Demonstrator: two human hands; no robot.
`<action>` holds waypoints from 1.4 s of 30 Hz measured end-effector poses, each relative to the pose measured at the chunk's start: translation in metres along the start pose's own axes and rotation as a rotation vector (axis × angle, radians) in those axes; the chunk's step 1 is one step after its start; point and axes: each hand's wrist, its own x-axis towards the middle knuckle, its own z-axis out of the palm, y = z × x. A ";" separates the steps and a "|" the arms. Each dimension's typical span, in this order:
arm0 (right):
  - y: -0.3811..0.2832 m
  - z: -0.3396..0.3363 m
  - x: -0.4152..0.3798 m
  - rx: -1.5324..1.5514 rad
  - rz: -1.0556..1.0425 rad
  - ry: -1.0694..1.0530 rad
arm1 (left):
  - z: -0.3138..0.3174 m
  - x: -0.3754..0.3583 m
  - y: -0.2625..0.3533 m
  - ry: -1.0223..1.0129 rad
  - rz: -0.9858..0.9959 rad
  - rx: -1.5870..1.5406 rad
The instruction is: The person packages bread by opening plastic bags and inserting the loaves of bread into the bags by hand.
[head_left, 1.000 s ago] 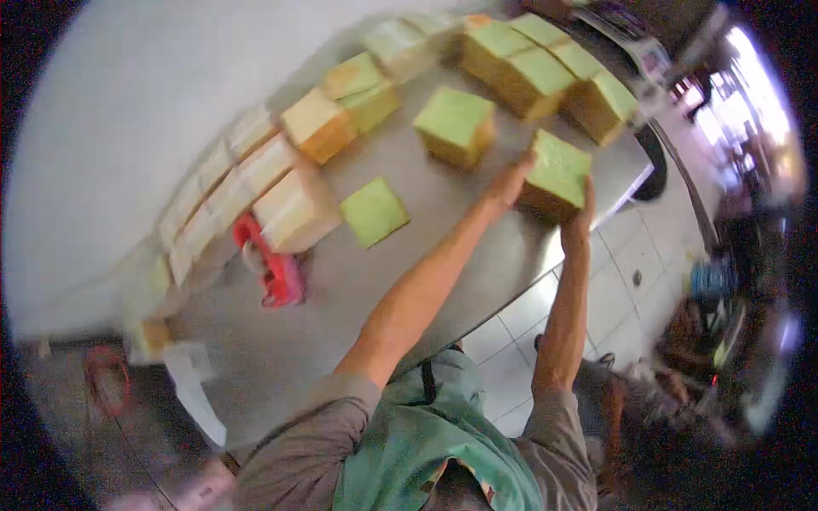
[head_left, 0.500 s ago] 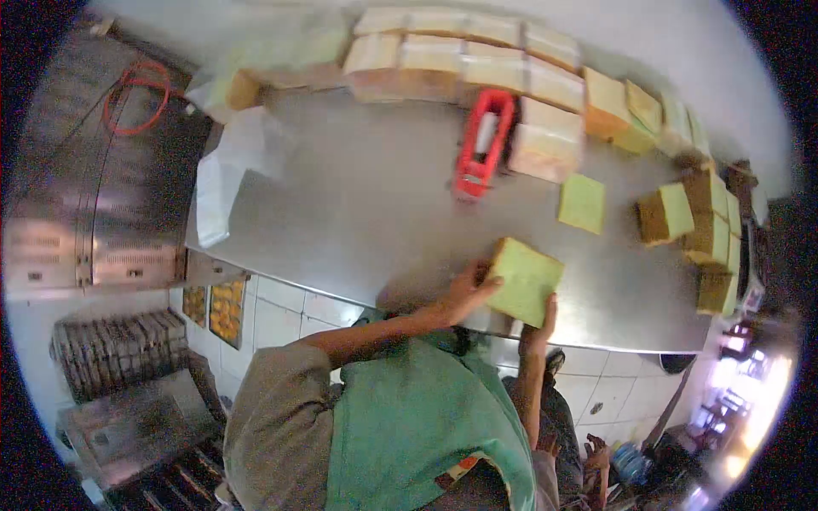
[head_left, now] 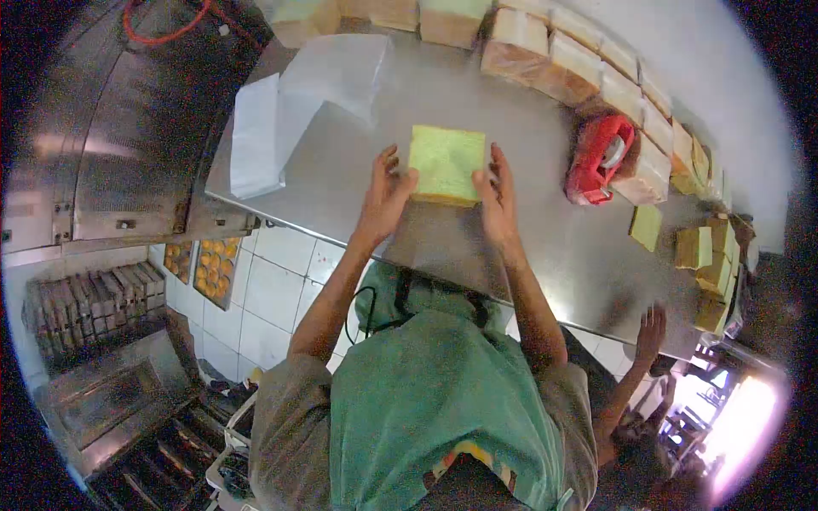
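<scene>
A square block of pale green bread [head_left: 447,162] with a brown crust lies in front of me over the steel table. My left hand [head_left: 388,192] is at its left side, fingers spread apart and thumb at the near left corner. On the opposite side, my right hand [head_left: 498,196] has its fingers apart too, with the thumb at the near right corner. Gaps show between the long fingers and the bread. A red tape dispenser [head_left: 599,157] stands to the right. White plastic sheets or bags [head_left: 256,140] lie to the left.
Wrapped loaves [head_left: 584,68] line the back of the steel table [head_left: 341,204]. A green slice [head_left: 646,227] and more cut bread [head_left: 694,247] are on the right. Another person's hand [head_left: 652,332] reaches in at the table's right edge. Metal ovens [head_left: 145,145] stand left.
The bread has gone from a tilted two-handed hold at the right to a level position further left. My fingers have spread away from it. The view has swung, and another person's hand has risen at the right.
</scene>
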 end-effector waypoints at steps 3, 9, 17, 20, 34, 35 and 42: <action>-0.025 -0.025 -0.004 -0.431 -0.310 -0.163 | -0.030 -0.003 0.001 -0.107 0.447 0.492; -0.042 -0.047 0.007 -0.648 -0.400 -0.290 | -0.045 0.010 0.011 -0.304 0.463 0.451; -0.079 -0.046 0.032 -0.418 -0.351 -0.030 | -0.039 0.045 0.070 -0.084 0.567 0.204; -0.097 -0.038 0.052 -0.220 -0.091 -0.008 | -0.025 0.058 0.086 0.019 0.345 0.006; -0.038 -0.021 0.064 -0.036 0.244 -0.073 | -0.016 0.059 0.048 -0.113 -0.092 0.204; -0.037 -0.020 0.064 -0.045 0.242 -0.070 | -0.014 0.062 0.035 -0.079 -0.046 0.221; -0.024 -0.022 0.061 -0.034 0.201 -0.017 | -0.019 0.059 0.057 -0.239 -0.119 0.289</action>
